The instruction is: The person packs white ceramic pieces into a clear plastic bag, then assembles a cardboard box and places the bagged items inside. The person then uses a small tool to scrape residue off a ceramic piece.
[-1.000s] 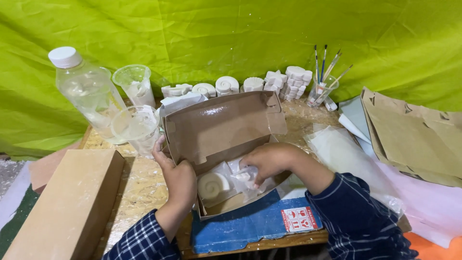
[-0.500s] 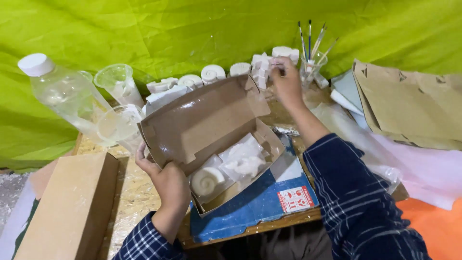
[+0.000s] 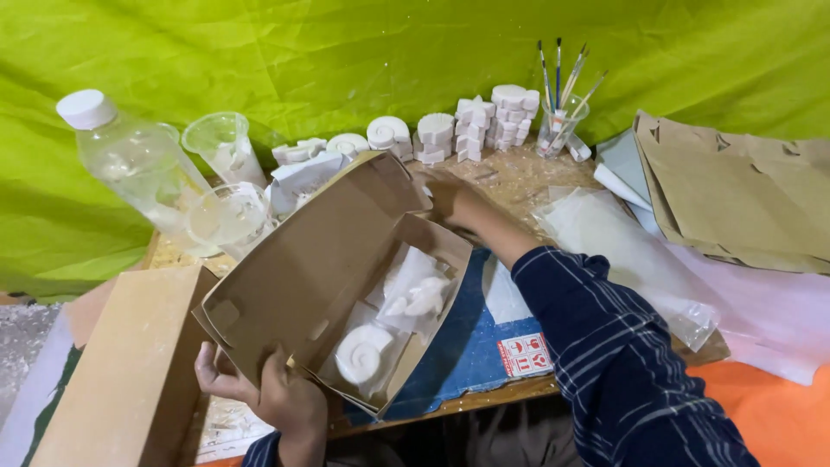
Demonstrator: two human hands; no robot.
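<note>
Cardboard box (image 3: 320, 268) gripped underneath by left hand (image 3: 277, 398); right hand (image 3: 445, 195) stretched beyond it.

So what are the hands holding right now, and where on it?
The left hand grips the open cardboard box at its near bottom corner. The right hand is behind the box's far end; whether it holds anything cannot be told.

head view, looking down, close over table (image 3: 519, 177)

Craft workshop, likely (plaster casts (image 3: 484, 117), brushes (image 3: 560, 73)).
</note>
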